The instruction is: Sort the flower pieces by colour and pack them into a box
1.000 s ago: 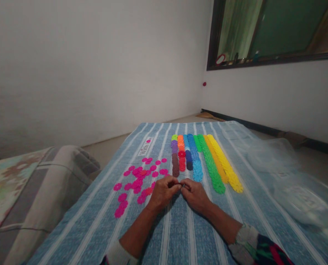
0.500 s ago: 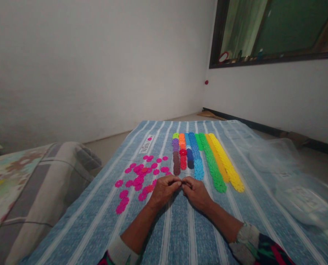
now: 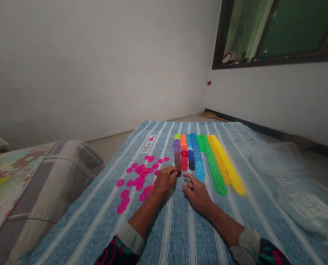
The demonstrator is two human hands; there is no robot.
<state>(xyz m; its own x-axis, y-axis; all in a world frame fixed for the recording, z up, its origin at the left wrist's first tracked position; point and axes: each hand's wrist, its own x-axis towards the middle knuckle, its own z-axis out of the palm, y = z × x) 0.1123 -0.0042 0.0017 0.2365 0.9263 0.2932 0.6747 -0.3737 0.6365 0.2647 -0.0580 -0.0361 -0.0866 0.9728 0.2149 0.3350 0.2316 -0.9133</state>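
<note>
Brown discs (image 3: 177, 159) lie in a narrow row stretching away from the left hand (image 3: 165, 181), whose fingertips reach its near end, grip indiscernible to me, while the right hand (image 3: 197, 193), farther off, forefinger extended, holds nothing visible.

On the blue-and-white striped cloth (image 3: 177, 235) is a white rectangular patch (image 3: 146, 147) bearing dark lettering. The word "With" reads clearly, running slantwise up the patch; after it comes what looks like an "l", then a round bright-pink spot (image 3: 151, 139), and the lettering past that is too small to make out. Pale print on the clear plastic bag (image 3: 307, 206) at the right is too blurred to read.
</note>
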